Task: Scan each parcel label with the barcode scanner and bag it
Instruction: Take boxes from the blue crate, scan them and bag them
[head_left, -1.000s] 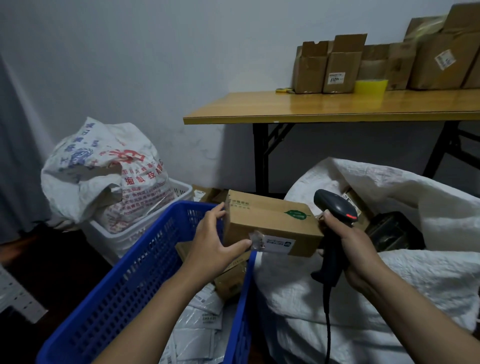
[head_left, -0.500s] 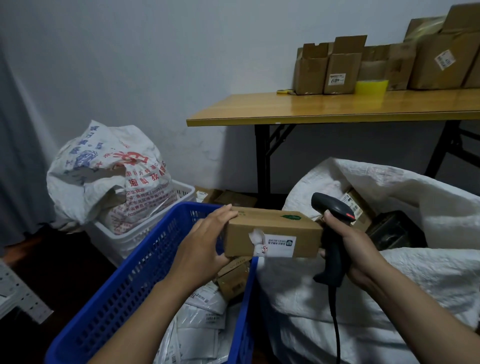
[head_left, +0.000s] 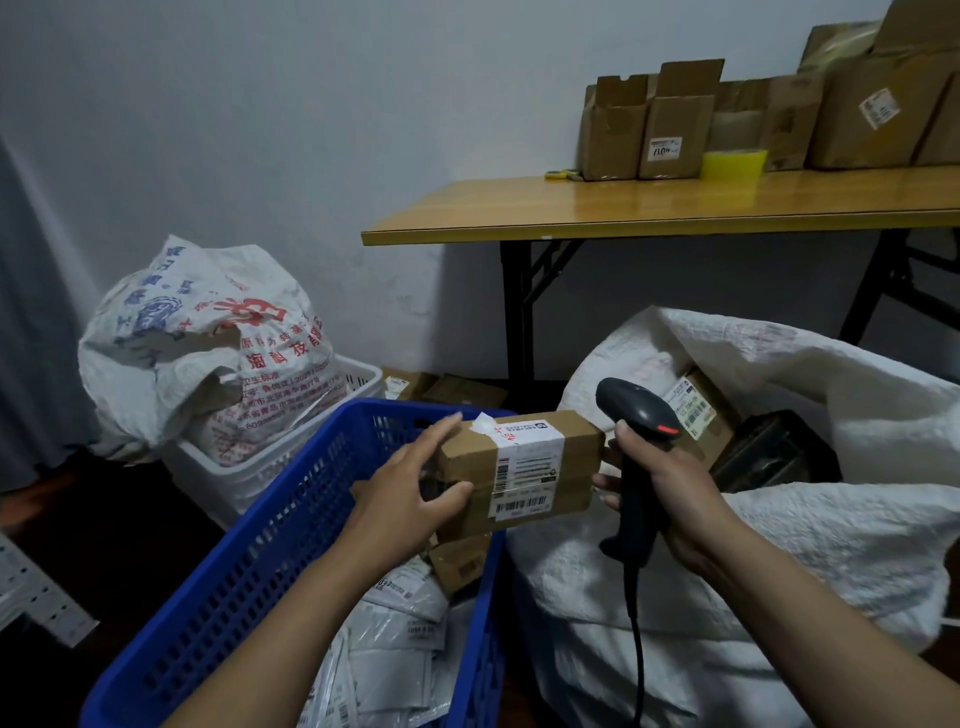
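My left hand (head_left: 415, 493) grips the left end of a brown cardboard parcel (head_left: 576, 467), held level over the right rim of a blue plastic basket (head_left: 249, 566). A white shipping label with barcodes (head_left: 524, 478) wraps its top and near side and faces me. My right hand (head_left: 670, 493) holds a black corded barcode scanner (head_left: 636, 441) upright by its handle, and its fingertips touch the parcel's right end. A large white woven sack (head_left: 779, 545) lies open at right with a labelled box (head_left: 701, 410) inside.
The blue basket holds white mailer bags (head_left: 395, 654) and a small box (head_left: 460, 564). Behind it stands a white basket (head_left: 249, 478) carrying a printed sack (head_left: 208, 343). A wooden folding table (head_left: 675, 205) with cardboard boxes (head_left: 649, 124) lines the wall.
The parcel has been rolled toward me, so its barcode label now faces up and front. Both hands stayed in place, and the scanner remains beside the parcel's right end.
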